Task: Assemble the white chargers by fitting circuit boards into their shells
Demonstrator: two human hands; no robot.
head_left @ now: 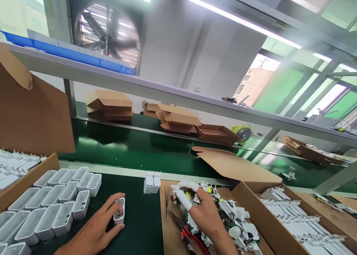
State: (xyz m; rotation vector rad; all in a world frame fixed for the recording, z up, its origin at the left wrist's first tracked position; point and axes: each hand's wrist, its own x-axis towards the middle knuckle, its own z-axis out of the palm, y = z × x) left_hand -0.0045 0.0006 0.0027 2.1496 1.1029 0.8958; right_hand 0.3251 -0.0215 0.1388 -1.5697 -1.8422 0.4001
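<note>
My left hand [96, 227] is closed around a small white plastic case [119, 214] on the dark green mat. White coverings are on the fingertips of my right hand [196, 204], which is closed over a pile of circuit boards and white parts [234, 219]; what it pinches is blurred. Rows of open white cases [52, 195] stand left of my left hand. Two upright white pieces with pins [152, 182] stand between the hands. Red-handled pliers [191, 236] and tweezers [167, 203] lie beside my right hand.
Cardboard boxes of white parts stand at the left [54, 163] and right [255, 219]. Behind the mat run a green conveyor [134, 150] and a raised shelf [167, 91]. More cardboard boxes [110, 106] and a small green fan [242, 133] are farther back.
</note>
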